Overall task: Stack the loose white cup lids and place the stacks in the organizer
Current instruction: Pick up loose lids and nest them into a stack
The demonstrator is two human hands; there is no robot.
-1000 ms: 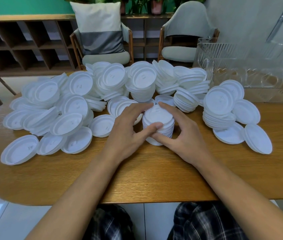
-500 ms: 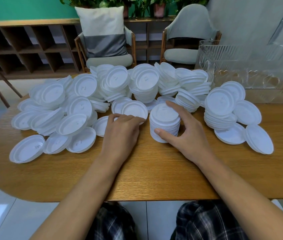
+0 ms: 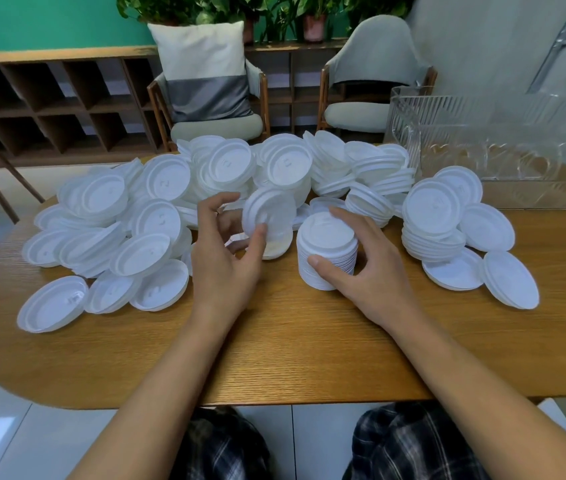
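Note:
A neat stack of white lids (image 3: 327, 247) stands on the wooden table (image 3: 274, 341) just right of centre. My right hand (image 3: 361, 268) grips the stack, thumb at its front and fingers round its back. My left hand (image 3: 226, 258) pinches a single white lid (image 3: 269, 213) and holds it tilted above the table, left of the stack. Several loose lids (image 3: 157, 202) lie heaped across the far half of the table. The clear ribbed organizer (image 3: 475, 150) stands at the far right.
A shorter lid stack (image 3: 430, 220) and flat lids (image 3: 510, 278) lie right of my right hand. Two chairs (image 3: 375, 81) and a low shelf stand beyond the table. The near strip of table is bare wood.
My left hand has picked a lid off the table and raised it, tilted, beside the stack. My right hand stays wrapped round the stack.

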